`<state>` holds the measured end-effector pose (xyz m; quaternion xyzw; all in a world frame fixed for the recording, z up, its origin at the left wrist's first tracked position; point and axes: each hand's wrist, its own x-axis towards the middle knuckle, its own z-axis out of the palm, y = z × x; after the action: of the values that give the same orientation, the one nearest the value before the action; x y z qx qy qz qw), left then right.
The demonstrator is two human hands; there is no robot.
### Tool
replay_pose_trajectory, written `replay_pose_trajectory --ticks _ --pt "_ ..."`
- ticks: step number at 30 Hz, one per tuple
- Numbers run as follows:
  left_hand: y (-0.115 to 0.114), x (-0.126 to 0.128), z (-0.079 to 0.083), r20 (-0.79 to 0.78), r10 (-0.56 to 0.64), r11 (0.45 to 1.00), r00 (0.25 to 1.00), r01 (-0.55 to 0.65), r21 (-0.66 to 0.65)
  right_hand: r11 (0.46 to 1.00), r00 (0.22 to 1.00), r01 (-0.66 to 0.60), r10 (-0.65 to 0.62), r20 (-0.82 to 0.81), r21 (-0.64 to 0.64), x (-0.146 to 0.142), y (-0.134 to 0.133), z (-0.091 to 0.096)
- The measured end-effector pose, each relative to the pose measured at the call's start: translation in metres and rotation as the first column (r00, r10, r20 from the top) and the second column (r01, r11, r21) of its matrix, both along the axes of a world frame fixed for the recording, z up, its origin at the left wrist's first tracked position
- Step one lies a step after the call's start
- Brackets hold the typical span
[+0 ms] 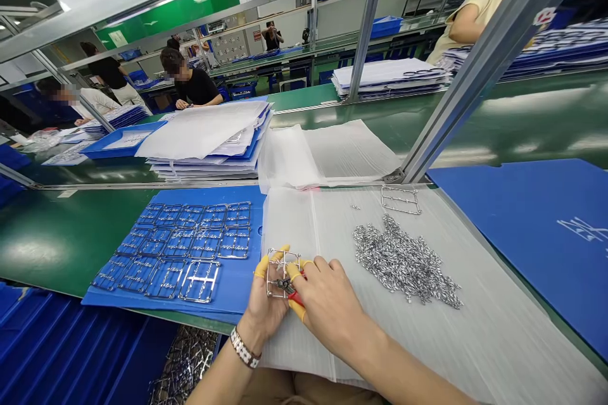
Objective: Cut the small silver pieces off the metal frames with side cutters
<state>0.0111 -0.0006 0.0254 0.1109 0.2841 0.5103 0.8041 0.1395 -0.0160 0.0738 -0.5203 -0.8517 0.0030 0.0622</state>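
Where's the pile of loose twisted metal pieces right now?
In the head view, the pile of twisted metal pieces lies on the white foam sheet, just right of the right hand and below the bare metal frame.

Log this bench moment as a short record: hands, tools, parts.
left hand: holds metal frame
right hand: grips red-handled cutters at the frame
fingers: yellow finger cots
right of hands: pile of small metal pieces on white foam sheet
left of hands: metal frames on blue board
nearby: co-worker across the belt
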Motion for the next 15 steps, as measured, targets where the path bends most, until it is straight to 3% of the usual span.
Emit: replay_pose_trajectory --ticks 15 --pt "-0.0013 0.0026 0.0013 -0.131 0.05 0.997 0.99 -0.042 0.062 0.998 1.0 -0.005 0.005 0.011 -0.056 -0.0013 0.0016 0.0004"
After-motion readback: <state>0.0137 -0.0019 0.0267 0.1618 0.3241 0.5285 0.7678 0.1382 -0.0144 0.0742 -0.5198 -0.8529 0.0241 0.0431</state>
